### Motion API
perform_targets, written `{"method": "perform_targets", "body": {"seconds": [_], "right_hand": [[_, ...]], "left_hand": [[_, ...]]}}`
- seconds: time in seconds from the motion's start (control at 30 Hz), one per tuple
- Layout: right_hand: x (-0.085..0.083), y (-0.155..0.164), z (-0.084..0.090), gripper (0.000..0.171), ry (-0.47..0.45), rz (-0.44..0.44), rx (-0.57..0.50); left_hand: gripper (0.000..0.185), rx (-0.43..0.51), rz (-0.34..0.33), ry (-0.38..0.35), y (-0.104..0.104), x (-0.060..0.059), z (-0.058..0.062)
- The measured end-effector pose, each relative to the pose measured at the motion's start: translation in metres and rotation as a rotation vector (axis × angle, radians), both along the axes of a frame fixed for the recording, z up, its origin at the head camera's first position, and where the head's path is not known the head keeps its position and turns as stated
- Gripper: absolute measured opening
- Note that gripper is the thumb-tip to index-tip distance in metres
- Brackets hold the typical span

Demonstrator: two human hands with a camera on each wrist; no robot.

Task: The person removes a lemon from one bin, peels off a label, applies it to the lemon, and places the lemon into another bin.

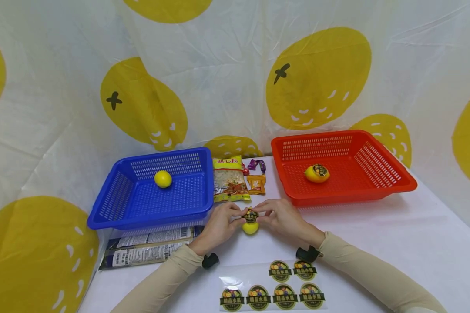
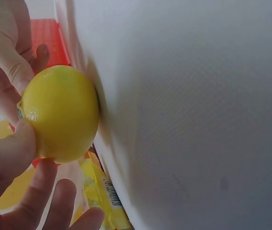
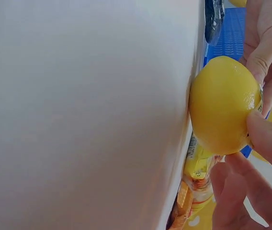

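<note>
A yellow lemon (image 1: pixel 250 228) lies on the white tablecloth between both hands, with a round black-and-gold sticker (image 1: pixel 250 216) on its top. My left hand (image 1: pixel 221 221) grips the lemon from the left, and my right hand (image 1: pixel 283 218) grips it from the right. In the left wrist view, the left thumb presses by the sticker's edge (image 2: pixel 20 111) while a finger touches the end of the lemon (image 2: pixel 64 115). The right wrist view shows the right thumb pressing likewise near the sticker (image 3: pixel 260 98) on the lemon (image 3: pixel 222 105). Fingers hide part of the sticker.
A blue basket (image 1: pixel 162 217) at left holds one plain lemon (image 1: pixel 162 178). The red basket (image 1: pixel 344 195) at right contains a stickered lemon (image 1: pixel 317 173). Snack packets (image 1: pixel 230 178) lie between them, long packages (image 1: pixel 149 254) below the blue basket. A sticker sheet (image 1: pixel 254 274) lies in front.
</note>
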State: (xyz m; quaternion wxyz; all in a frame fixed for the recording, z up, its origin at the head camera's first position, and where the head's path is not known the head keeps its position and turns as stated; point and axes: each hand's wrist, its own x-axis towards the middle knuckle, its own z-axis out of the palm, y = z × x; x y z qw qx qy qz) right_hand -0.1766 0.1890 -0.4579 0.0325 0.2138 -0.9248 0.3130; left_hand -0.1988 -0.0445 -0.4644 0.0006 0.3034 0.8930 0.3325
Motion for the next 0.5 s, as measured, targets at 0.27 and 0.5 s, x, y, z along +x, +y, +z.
{"method": "perform_targets", "body": {"seconds": [0.27, 0.5], "right_hand": [[0.0014, 0.0006, -0.0003, 0.028, -0.029, -0.007, -0.014], [0.0027, 0.0010, -0.0004, 0.021, -0.026, -0.045, -0.013]], "left_hand": [[0.030, -0.006, -0.013, -0.010, 0.0009, -0.0013, -0.0013], [0.031, 0.000, -0.015, -0.013, 0.0018, -0.0019, -0.0020]]}}
